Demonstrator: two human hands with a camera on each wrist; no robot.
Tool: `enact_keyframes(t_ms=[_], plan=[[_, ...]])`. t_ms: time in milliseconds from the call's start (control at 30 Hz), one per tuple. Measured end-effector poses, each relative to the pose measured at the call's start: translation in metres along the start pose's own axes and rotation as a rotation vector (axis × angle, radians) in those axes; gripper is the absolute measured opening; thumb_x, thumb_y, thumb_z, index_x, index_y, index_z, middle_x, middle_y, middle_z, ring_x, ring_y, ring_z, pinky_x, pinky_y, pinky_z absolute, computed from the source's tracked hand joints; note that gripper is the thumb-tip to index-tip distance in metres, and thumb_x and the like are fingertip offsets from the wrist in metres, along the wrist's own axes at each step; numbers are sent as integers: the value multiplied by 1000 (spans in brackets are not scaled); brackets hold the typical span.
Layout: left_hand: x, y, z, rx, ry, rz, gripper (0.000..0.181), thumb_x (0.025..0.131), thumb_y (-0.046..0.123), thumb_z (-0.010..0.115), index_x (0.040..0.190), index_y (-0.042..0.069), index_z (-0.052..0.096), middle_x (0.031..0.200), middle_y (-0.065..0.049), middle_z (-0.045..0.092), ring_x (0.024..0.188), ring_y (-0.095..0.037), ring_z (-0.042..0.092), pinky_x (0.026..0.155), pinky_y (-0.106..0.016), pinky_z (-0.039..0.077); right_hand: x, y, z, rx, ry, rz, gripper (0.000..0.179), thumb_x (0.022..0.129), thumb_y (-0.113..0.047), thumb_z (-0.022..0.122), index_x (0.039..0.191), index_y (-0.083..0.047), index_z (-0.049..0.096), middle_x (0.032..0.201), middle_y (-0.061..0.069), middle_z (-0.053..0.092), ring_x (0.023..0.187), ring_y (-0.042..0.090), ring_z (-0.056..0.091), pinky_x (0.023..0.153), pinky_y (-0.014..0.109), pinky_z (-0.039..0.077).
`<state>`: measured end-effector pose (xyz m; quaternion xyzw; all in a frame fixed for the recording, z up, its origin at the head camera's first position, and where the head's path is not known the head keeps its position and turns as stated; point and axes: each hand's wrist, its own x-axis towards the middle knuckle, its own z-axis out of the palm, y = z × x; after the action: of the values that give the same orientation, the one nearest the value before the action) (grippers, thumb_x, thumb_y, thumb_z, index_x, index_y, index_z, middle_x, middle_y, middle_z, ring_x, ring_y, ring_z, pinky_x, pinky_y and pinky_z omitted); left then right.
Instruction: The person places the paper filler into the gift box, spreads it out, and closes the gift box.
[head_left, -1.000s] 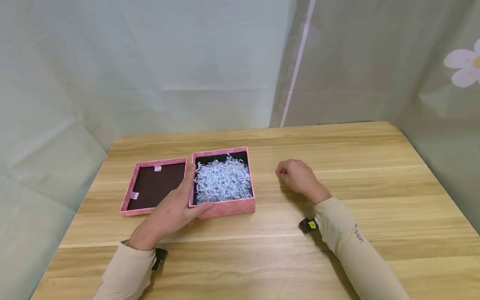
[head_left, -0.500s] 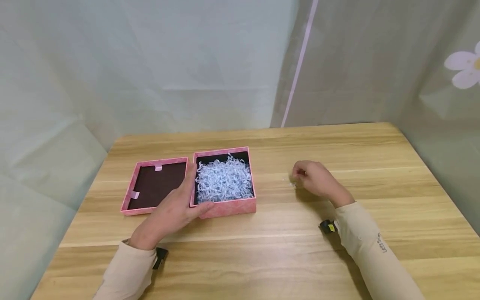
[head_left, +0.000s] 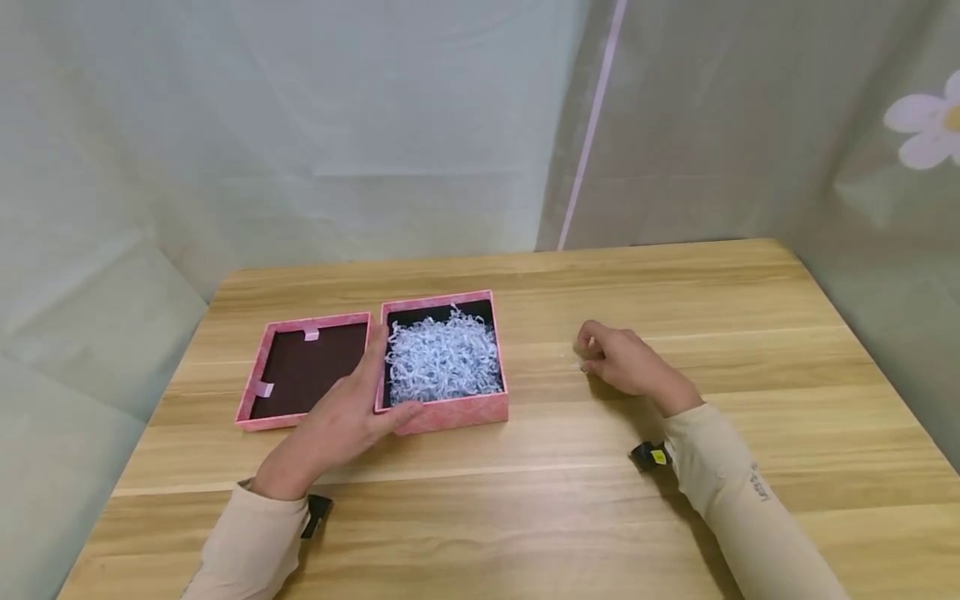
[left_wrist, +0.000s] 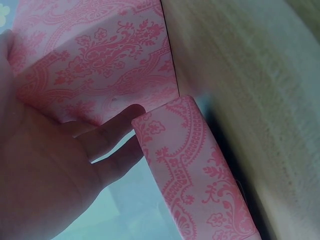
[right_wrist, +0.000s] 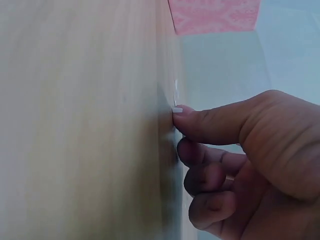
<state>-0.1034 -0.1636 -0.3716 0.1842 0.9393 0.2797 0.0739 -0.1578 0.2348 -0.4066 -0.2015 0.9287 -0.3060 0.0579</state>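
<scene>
An uncovered pink patterned box (head_left: 457, 414) stands on the table, filled with pale blue-white shredded paper (head_left: 444, 357). My left hand (head_left: 337, 425) rests against its near left corner, thumb along the front wall and fairly straight fingers along the left side. In the left wrist view, fingertips (left_wrist: 112, 132) lie between the box and its lid (left_wrist: 192, 170). To the right of the box, my right hand (head_left: 630, 362) is low over the table. It pinches a tiny white paper shred (right_wrist: 177, 110) at the thumb tip; the index fingertip is mostly hidden. The other fingers are curled in.
The box lid (head_left: 315, 367) lies inside up to the left of the box, dark inside with two pale ribbon tabs. The wooden table (head_left: 487, 517) extends around both hands. Pale cloth (head_left: 390, 125) hangs behind the table.
My right hand has moved right, away from the box, and its thumb and finger have come down to small white bits on the table. The left hand has stayed at the box.
</scene>
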Motion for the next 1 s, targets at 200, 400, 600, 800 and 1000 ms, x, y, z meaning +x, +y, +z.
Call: enact_keyframes(t_ms=[200, 400, 600, 800, 1000], plan=[[0, -2, 1, -6, 2, 0, 114, 91, 63, 63, 160, 21, -17, 167, -13, 5, 143, -44, 33, 110, -60, 31, 12, -9, 10, -28, 12, 17, 10, 95, -11, 72, 98, -9, 63, 87, 4, 70, 77, 19, 61, 74, 40, 50], [1, -3, 2, -7, 8, 11, 114, 92, 62, 64, 160, 21, -18, 167, -12, 4, 142, -44, 34, 110, -60, 31, 11, -5, -1, -19, 54, 12, 11, 98, -4, 65, 90, -7, 72, 86, 2, 69, 77, 19, 58, 74, 38, 50], [1, -1, -1, -1, 0, -4, 115, 91, 63, 63, 160, 21, -18, 168, -11, 2, 144, -44, 30, 111, -61, 29, -6, 20, -35, 164, 111, 202, 27, 101, 6, 46, 114, 6, 70, 98, 17, 70, 80, 26, 61, 67, 34, 51], [1, -1, -1, -3, 6, 15, 114, 92, 61, 64, 160, 21, -19, 167, -13, 5, 141, -45, 35, 109, -61, 32, -16, 36, -54, 581, 119, 365, 38, 103, 7, 37, 138, 16, 49, 129, 34, 57, 108, 34, 64, 87, 39, 56], [1, 0, 0, -20, 4, 13, 114, 92, 60, 65, 160, 22, -19, 167, -12, 3, 143, -44, 33, 110, -61, 32, -12, 37, -52, 819, 107, 356, 43, 105, 4, 37, 145, 18, 36, 136, 40, 49, 108, 25, 66, 96, 39, 52]])
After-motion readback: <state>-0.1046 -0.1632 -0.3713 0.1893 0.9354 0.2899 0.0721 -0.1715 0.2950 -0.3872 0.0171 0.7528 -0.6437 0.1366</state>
